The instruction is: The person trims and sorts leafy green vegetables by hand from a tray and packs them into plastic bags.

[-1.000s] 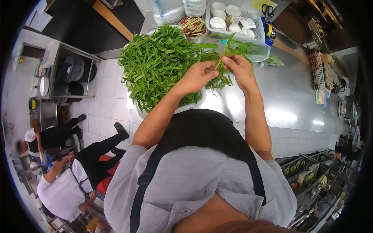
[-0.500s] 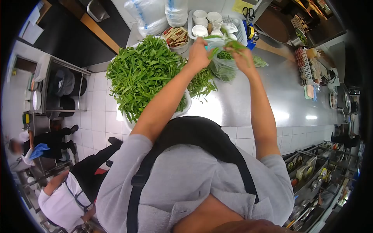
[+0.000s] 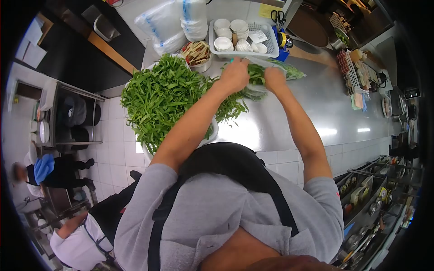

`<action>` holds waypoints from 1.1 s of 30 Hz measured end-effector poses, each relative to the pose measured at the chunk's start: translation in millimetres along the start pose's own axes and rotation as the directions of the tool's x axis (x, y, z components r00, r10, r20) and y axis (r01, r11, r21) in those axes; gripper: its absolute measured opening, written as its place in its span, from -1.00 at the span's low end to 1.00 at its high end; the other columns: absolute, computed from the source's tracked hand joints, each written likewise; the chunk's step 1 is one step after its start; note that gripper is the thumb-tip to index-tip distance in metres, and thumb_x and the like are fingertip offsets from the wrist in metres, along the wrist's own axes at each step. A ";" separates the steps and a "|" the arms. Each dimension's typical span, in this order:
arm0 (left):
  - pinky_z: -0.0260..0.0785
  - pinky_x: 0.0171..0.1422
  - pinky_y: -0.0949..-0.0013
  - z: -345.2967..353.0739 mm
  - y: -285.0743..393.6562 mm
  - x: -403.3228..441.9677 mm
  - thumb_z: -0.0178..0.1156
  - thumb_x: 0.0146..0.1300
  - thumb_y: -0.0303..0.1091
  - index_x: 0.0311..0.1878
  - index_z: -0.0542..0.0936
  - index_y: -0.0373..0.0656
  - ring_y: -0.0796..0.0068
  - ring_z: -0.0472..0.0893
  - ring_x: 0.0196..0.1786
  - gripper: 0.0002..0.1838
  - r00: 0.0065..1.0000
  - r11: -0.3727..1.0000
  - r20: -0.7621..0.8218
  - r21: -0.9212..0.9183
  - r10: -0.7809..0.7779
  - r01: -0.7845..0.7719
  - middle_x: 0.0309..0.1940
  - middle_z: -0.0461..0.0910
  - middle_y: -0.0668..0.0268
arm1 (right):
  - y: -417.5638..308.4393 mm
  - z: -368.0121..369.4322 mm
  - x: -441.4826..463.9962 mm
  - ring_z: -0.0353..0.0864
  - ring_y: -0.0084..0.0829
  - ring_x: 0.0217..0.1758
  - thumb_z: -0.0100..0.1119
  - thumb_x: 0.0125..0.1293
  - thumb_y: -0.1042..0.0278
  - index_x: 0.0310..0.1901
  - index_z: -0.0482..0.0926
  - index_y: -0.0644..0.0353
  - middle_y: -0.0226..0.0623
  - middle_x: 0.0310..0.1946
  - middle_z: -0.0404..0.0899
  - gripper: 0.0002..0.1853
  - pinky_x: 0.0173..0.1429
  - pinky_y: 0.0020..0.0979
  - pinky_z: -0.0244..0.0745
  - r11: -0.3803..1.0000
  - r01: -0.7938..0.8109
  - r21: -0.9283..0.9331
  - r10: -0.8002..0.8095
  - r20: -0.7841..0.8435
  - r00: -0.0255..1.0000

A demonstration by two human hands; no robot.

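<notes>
A clear plastic bag (image 3: 255, 93) with leafy greens (image 3: 257, 76) inside lies on the steel counter, between my two hands. My left hand (image 3: 235, 76) is closed on the bag's left edge, and something small and teal shows at its fingertips. On the other side of the mouth, my right hand (image 3: 274, 78) is curled at the bag's edge, its fingertips partly hidden by film and leaves. A large heap of long-leafed greens (image 3: 165, 97) fills a white tub (image 3: 211, 132) left of my hands. Loose greens (image 3: 231, 108) spill over beside the tub.
Behind my hands stands a grey basket (image 3: 271, 40) with small white dishes. A bowl of cut stalks (image 3: 197, 55) and plastic-wrapped stacks (image 3: 165, 25) are left of it. Another bag of greens (image 3: 294, 71) lies right. Two other people (image 3: 83, 239) are at the lower left.
My right hand has come down and left to the bag's mouth, and the greens it held are now in the bag. My left hand has moved slightly lower. The bag lies flatter.
</notes>
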State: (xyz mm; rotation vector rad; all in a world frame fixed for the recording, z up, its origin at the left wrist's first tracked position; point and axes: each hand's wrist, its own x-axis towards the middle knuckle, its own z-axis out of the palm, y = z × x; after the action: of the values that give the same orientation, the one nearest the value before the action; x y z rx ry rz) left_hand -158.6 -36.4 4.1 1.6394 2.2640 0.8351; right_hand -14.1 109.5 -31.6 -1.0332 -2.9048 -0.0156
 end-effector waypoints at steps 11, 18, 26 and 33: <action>0.51 -0.01 0.13 -20.4 -10.0 -18.0 0.31 0.21 -0.35 0.09 0.65 -0.31 0.13 0.66 -0.18 -0.61 0.968 0.961 -0.188 -0.191 0.165 -0.201 0.03 0.60 -0.06 | 23.4 -9.8 15.2 0.75 -0.05 -0.18 0.52 0.10 0.05 -0.20 0.78 0.27 0.03 -0.26 0.75 -0.59 -0.04 -0.12 0.60 0.963 0.095 0.254 -0.116 0.067 0.991; 0.47 -0.19 0.23 -81.3 2.9 -61.0 0.29 0.33 -0.29 -0.16 0.73 -0.29 0.20 0.64 -0.33 -0.78 0.813 0.860 -0.515 -0.509 -0.272 -0.035 -0.36 0.67 0.11 | -18.7 -172.1 -84.0 0.52 -0.54 -0.36 0.16 0.48 0.25 -0.16 0.76 0.24 -0.37 -0.46 0.64 -0.74 -0.22 -0.42 0.44 0.552 0.086 0.829 -0.012 -0.095 0.995; 0.51 0.02 0.22 -19.7 -55.0 -70.3 0.16 0.33 -0.54 -0.03 0.72 -0.31 0.25 0.72 -0.15 -0.78 0.994 0.950 0.028 -0.296 0.109 -0.096 -0.15 0.74 0.01 | -99.9 16.0 -109.5 0.62 0.12 0.08 0.03 0.26 0.65 0.11 0.62 0.36 0.12 -0.02 0.64 -0.61 0.25 -0.11 0.48 0.666 0.362 0.652 -0.279 -0.231 0.932; 0.59 0.03 0.35 -52.7 -22.2 -75.8 0.24 0.21 -0.67 0.11 0.67 -0.27 0.36 0.71 -0.03 -0.63 0.990 0.900 -0.139 -0.436 -0.036 -0.029 0.06 0.69 0.14 | -96.5 -11.7 -110.4 0.69 -0.11 -0.13 0.43 0.12 0.51 -0.08 0.67 0.30 -0.05 -0.19 0.66 -0.70 0.01 -0.25 0.58 0.672 0.003 0.740 -0.002 -0.002 1.000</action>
State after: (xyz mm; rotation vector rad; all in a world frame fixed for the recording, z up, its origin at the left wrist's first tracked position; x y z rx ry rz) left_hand -175.5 -127.8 23.5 1.4018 1.9645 1.3828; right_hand 11.0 -35.3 -25.4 -0.8363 -2.4641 1.0739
